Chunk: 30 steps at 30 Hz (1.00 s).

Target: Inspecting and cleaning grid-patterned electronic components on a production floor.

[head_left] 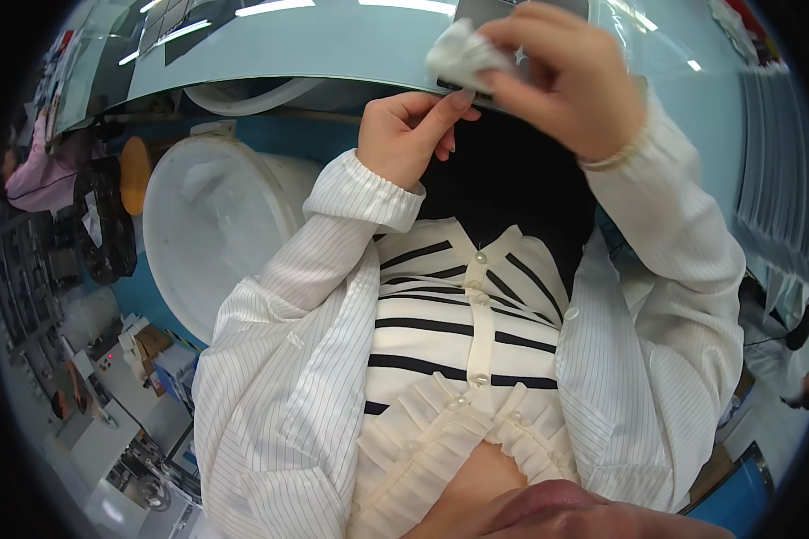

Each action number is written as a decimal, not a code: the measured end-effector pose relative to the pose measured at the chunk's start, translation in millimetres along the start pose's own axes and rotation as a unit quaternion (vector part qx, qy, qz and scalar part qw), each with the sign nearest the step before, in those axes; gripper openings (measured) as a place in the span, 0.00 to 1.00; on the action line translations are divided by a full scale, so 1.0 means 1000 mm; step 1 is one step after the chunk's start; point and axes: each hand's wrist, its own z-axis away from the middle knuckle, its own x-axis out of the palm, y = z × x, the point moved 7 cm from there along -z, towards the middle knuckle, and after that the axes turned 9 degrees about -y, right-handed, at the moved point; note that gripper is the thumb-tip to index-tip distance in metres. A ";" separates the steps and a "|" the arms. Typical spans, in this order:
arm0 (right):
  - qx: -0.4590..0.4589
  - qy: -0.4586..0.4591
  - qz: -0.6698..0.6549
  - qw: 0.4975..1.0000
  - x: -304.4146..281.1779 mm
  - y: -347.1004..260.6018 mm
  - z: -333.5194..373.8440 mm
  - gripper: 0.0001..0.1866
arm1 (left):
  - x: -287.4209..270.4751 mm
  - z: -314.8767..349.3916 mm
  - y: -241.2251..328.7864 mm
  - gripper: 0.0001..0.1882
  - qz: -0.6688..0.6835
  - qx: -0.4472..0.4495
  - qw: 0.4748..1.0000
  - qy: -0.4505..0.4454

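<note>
My right hand is closed round a crumpled white wiping cloth at the table's near edge. Just below the cloth, my left hand pinches the edge of a thin dark flat piece between thumb and fingers. The cloth and my right hand hide most of that piece, so its full shape does not show. The cloth lies over or against it; whether they touch cannot be made out. Slight blur shows on my right hand.
Both hands are at the edge of a glass-topped table. Dark panels lie at its far left, and a stack of thin sheets stands at the right. Below the table's left part is a large white bucket. A person in pink is farther left.
</note>
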 end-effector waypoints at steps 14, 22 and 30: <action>-0.019 0.044 0.116 0.992 -0.013 0.025 -0.012 0.14 | -0.001 -0.003 0.002 0.13 -0.015 0.000 1.000 0.011; 0.015 0.049 0.126 0.991 -0.015 0.032 -0.012 0.14 | -0.002 -0.004 0.000 0.13 -0.019 0.011 1.000 0.017; 0.022 0.084 0.127 0.988 -0.015 0.039 -0.019 0.13 | -0.001 -0.004 0.003 0.14 -0.029 0.012 0.999 0.015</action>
